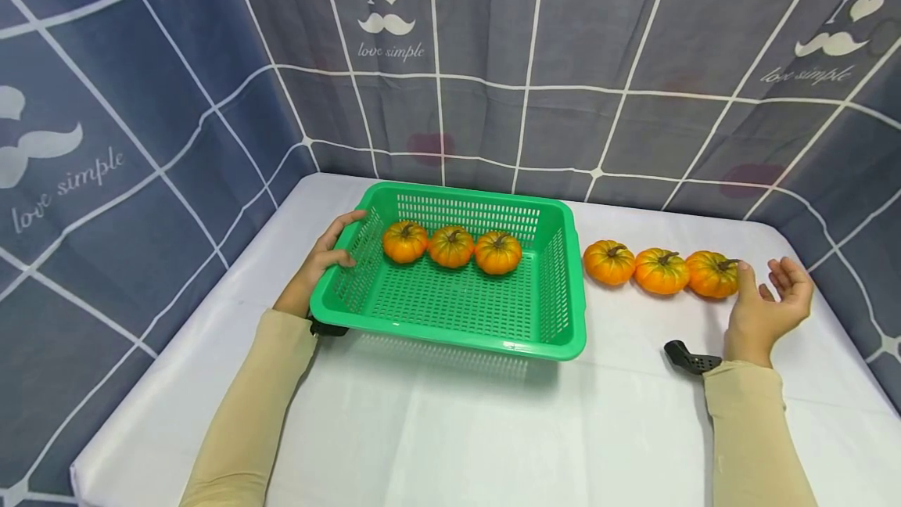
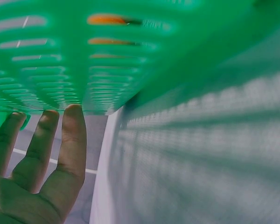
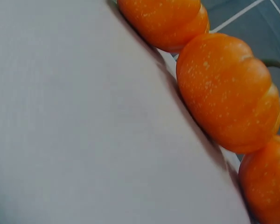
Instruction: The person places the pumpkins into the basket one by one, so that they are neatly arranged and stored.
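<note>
A green plastic basket (image 1: 450, 339) with slotted walls sits on the white table, three small orange pumpkins (image 1: 450, 247) lined up in its rear half. My left hand (image 1: 318, 260) grips the basket's left side, thumb over the rim; in the left wrist view its fingers (image 2: 73, 140) reach the outer wall from below. To the right of the basket, three more pumpkins (image 1: 660, 271) stand in a touching row. My right hand (image 1: 767, 311) is beside the rightmost one, thumb near its stem, fingers loosely bent with nothing in them. Whether the thumb touches that pumpkin I cannot tell.
White cloth covers the table (image 1: 457, 429). Grey-blue curtains (image 1: 493, 124) with white lines rise behind it and at both sides. Black wrist devices (image 1: 693, 358) sit at both sleeves, the left one partly hidden under the basket's front corner.
</note>
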### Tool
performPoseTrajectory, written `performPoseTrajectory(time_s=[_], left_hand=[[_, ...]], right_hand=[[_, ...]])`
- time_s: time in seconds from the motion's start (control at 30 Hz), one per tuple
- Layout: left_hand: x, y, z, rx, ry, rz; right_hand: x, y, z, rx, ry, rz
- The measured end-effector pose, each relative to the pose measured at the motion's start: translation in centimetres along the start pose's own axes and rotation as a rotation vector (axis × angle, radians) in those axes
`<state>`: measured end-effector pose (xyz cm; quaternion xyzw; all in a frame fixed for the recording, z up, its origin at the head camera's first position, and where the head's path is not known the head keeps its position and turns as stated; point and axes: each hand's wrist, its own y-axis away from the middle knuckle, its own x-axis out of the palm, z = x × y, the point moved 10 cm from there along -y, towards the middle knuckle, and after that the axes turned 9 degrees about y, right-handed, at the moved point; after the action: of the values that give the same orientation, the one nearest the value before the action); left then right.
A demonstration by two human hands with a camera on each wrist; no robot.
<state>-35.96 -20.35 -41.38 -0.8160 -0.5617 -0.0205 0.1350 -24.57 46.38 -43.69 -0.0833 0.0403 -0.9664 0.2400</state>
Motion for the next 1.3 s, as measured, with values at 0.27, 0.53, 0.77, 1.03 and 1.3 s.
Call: performPoseTrajectory(time_s=[0.27, 0.53, 0.77, 1.03, 1.3], left_hand=[[-0.1, -0.1, -0.2, 0.014, -0.043, -0.010], [0.0, 0.2, -0.1, 0.005, 0.037, 0.004], [0.0, 0.1, -0.2, 0.017, 0.027, 0.011], [0.0, 0.2, -0.2, 0.015, 0.034, 0.017], [0.1, 0.1, -0.3, 0.019, 0.017, 0.006]], right_hand=[[0.0, -0.5, -2.0, 0.097, 0.006, 0.062], [0.4, -0.4, -3.0, 0.129, 0.107, 0.148], [1.5, -0.4, -4.1, 0.214, 0.362, 0.288], [2.3, -0.2, -4.6, 0.204, 0.630, 0.431], [2.0, -0.2, -4.5, 0.223, 0.583, 0.405]])
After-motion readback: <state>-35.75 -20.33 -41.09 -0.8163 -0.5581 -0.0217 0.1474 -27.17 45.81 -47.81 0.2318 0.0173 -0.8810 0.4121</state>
